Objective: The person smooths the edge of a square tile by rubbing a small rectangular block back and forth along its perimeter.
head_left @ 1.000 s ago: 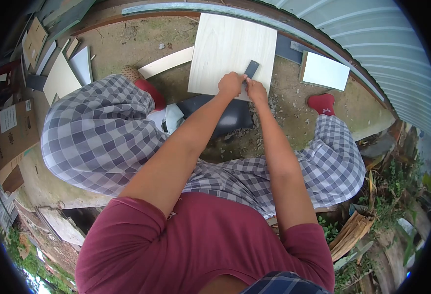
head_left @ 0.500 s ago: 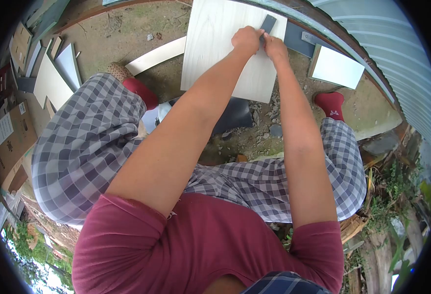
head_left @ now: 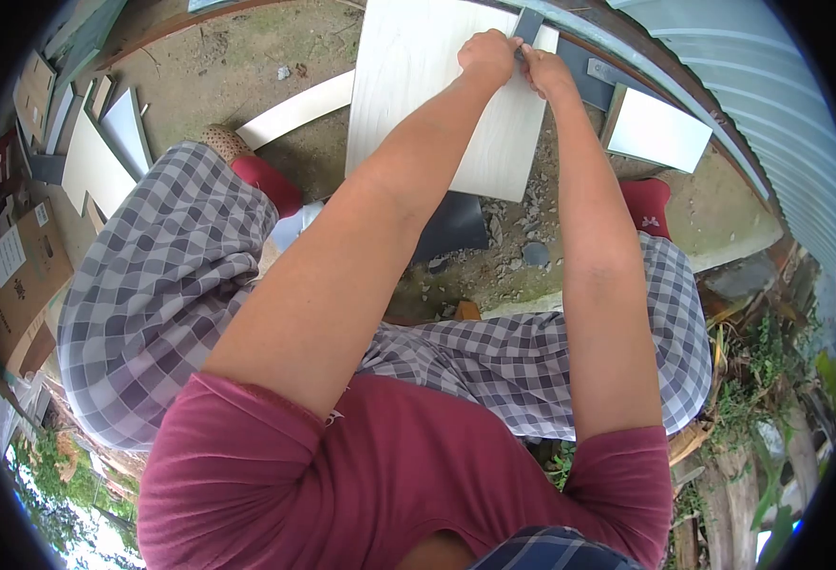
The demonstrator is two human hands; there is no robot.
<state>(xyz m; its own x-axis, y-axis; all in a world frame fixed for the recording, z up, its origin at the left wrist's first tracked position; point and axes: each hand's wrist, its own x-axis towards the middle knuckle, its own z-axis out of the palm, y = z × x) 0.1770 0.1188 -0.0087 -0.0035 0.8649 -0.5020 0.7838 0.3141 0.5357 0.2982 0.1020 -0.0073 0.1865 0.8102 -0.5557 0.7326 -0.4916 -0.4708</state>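
Note:
A pale wood-grain board (head_left: pixel 408 95) lies in front of me between my feet. On its right part rests a narrow dark grey flat bar (head_left: pixel 529 23), its far end at the board's far edge. My left hand (head_left: pixel 487 52) is closed on the bar's left side, knuckles up. From the right, my right hand (head_left: pixel 544 72) grips the near end with fingers pinched together. The fingers cover much of the bar, so its exact kind is not clear.
A white-faced block (head_left: pixel 660 131) stands at the right near a corrugated metal sheet (head_left: pixel 750 76). A curved pale strip (head_left: pixel 299 109) and a dark sheet (head_left: pixel 456 226) lie beside the board. Offcuts (head_left: pixel 95 157) and a cardboard box (head_left: pixel 21 275) are at the left.
Both hands have slid the dark grey bar away from me and slightly right, toward the board's far edge. The board has shifted only slightly.

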